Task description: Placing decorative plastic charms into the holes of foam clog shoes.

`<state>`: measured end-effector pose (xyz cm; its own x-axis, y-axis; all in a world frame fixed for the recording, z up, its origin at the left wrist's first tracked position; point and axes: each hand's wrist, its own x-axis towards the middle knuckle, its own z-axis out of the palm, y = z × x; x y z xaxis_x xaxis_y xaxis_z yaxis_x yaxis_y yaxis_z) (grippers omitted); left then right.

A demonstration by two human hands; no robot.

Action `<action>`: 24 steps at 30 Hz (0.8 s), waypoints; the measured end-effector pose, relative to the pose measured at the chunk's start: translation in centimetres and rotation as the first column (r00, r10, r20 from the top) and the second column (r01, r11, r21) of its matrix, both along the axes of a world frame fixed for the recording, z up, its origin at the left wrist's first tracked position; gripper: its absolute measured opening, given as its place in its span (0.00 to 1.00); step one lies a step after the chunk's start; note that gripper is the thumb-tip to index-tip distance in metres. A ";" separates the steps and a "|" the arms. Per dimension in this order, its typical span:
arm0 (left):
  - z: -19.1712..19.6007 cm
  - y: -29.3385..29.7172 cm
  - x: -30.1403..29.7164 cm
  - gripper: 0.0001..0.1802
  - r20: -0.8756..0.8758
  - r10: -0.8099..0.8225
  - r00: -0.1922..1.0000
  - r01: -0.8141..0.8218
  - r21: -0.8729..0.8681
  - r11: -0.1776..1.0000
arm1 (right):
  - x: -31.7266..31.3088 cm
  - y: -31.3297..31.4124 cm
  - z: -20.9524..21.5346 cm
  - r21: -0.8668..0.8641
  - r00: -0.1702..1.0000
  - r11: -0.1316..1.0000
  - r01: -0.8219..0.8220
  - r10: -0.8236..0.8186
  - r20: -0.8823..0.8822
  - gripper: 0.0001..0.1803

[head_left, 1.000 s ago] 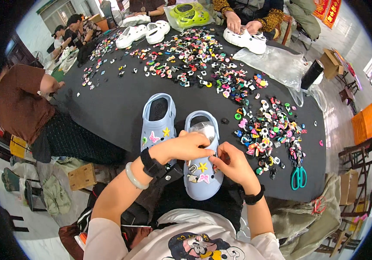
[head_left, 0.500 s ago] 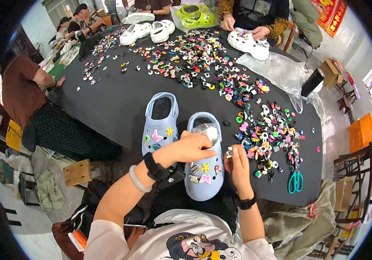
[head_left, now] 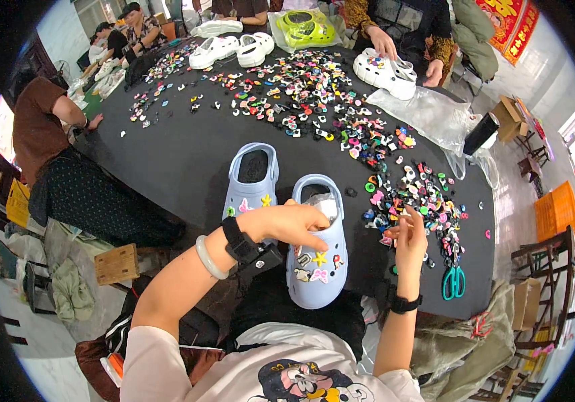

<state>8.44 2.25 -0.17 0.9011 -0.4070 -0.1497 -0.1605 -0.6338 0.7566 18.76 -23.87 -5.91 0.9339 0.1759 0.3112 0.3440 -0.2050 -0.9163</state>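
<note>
My left hand (head_left: 295,225) grips the light blue clog (head_left: 321,285) at its foot opening, fingers tucked inside and thumb on top. On the clog's upper sit a yellow starfish charm (head_left: 319,258), a pink bow charm (head_left: 319,275) and a few others. Its mate, another blue clog (head_left: 252,194), stands to the left, partly covered by my left forearm. Over the near part of the loose charm pile (head_left: 435,208) is my right hand (head_left: 409,244), fingers apart and bent a little. No charm shows in its fingers.
Teal-handled scissors (head_left: 454,283) lie by the near right table edge. A clear plastic bag (head_left: 421,110) and a black cylinder (head_left: 481,133) are farther right. Across the table, a person handles a white clog (head_left: 385,74). More white clogs (head_left: 214,52) and a bagged green pair (head_left: 303,28) stand behind.
My right hand has left the clog's side, moved right to the charm pile and spread its fingers; the small charm it pinched no longer shows. My left hand stays on the clog.
</note>
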 end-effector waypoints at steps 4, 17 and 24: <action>0.2 0.1 -0.1 0.20 -0.187 0.063 0.980 -0.061 0.018 0.998 | -4.7 0.5 3.0 -0.108 0.973 0.967 -0.229 0.226 -0.036 0.07; 0.4 -0.1 0.3 0.18 -0.227 0.081 0.971 -0.084 -0.003 0.996 | -9.2 5.0 2.6 -0.405 0.827 0.832 -0.379 0.501 0.257 0.12; 0.7 -0.7 -0.2 0.20 -0.358 0.168 0.919 -0.218 -0.105 0.970 | -6.6 2.6 0.3 0.239 0.878 0.909 -0.342 0.400 -0.263 0.04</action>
